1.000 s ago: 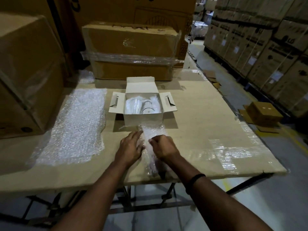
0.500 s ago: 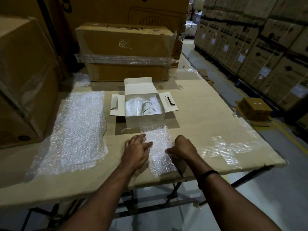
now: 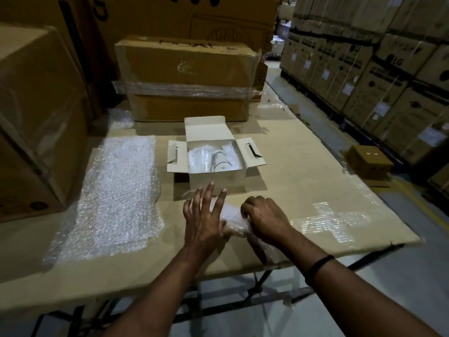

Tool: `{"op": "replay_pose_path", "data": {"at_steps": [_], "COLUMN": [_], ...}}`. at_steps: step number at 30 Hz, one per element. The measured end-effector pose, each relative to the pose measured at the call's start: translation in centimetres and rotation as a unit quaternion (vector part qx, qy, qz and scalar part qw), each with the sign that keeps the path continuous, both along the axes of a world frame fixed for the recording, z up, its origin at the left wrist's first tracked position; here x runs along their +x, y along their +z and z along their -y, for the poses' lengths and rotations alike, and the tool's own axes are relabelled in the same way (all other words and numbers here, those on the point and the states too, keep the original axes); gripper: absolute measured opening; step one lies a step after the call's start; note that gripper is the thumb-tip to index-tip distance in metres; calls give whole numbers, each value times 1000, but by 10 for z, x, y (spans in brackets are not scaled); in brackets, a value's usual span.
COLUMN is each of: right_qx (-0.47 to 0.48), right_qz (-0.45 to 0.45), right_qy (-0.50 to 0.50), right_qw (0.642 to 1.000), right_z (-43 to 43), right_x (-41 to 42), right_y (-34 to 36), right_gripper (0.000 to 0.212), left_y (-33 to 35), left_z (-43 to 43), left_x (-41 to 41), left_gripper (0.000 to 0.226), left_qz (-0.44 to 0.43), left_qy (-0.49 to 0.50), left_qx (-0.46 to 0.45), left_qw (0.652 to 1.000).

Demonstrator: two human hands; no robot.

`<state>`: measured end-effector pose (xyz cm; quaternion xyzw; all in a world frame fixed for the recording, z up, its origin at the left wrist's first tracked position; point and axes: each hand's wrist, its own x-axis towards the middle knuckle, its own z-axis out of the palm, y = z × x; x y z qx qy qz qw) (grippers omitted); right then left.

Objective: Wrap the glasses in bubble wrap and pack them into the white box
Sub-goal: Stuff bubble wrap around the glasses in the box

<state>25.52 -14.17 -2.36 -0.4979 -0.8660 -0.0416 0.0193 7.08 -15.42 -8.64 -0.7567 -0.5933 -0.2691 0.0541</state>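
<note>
White box [image 3: 217, 175], brown cardboard table [image 3: 315, 190]

The white box [image 3: 217, 177] stands open at the middle of the tabletop [image 3: 303, 171]. Its side flaps are spread out to left and right, and its far flap stands up. Inside lie clear glasses [image 3: 220, 159] bedded in crumpled bubble wrap.

Just near of the box lies a rolled bubble-wrap bundle [image 3: 230, 215], slanting from far left to near right. The left hand [image 3: 204, 220] presses on it with spread fingers and the right hand [image 3: 264, 215] grips its right end. What it holds cannot be told.

A large bubble-wrap sheet [image 3: 116, 200] lies flat to the left, apart from the box.
</note>
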Motion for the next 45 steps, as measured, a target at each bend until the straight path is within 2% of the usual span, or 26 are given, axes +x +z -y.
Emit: {"op": "replay_pose_path", "data": {"at_steps": [3, 5, 9, 12, 15, 17, 19, 22, 24, 29, 35, 37, 40, 43, 45], "right_qx": [-65, -77, -65, -93, -94, -86, -126, -187, -195, -190, -134, -120, -80, -28, 16], "right_qz": [21, 19, -8, 20, -4, -13, 4, -3, -16, -62, -88, -123, -170, -198, -181], "right_qy": [8, 19, -12, -28, -75, -123, -150, -176, -186, -205, -130, -106, -67, -24, 27], "right_qw": [998, 997, 998, 995, 993, 989, 981, 966, 963, 958, 978, 979, 980, 980, 983], "right_z": [8, 14, 27, 35, 29, 24, 19, 12, 7, -1, -26, -46, -86, -134, -170], "right_x": [3, 4, 4, 0, -1, -2, -3, 0, 4, 10, 12, 14, 15, 9, 0], "right_y": [-10, -14, -26, -32, -24, -18, -16, -11, -10, -12, -1, 10, 28, 45, 51], "right_gripper": [28, 33, 49, 61, 53, 46, 41, 45, 47, 34, 18, 17, 21, 21, 18], "left_y": [-4, -8, 0, 9, 17, 21, 26, 30, 31, 26, 22, 26, 33, 50, 61], "left_z": [-4, -7, -12, -16, -23, -30, -37, -47, -52, -51, -53, -59, -72, -86, -99], "left_x": [-3, -6, -18, -25, -24, -21, -21, -24, -26, -29, -36, -39, -44, -44, -41], "left_gripper": [46, 36, 45, 45, 44, 43, 48, 54, 57, 43, 26, 22, 26, 34, 34], "left_qz": [-32, -17, -19, -13, -9, -44, -100, -135, -139, -96, -67, -27, 17, 14, 4], "left_qy": [-15, -24, -65, -103, -101, -113, -136, -161, -171, -170, -167, -142, -99, -71, -42], "left_qx": [-15, -60, -128, -137, -158, -183, -210, -244, -247, -193, -113, -77, -20, 29, 46], "left_qw": [999, 998, 989, 985, 982, 976, 963, 947, 944, 962, 977, 987, 995, 997, 998]}}
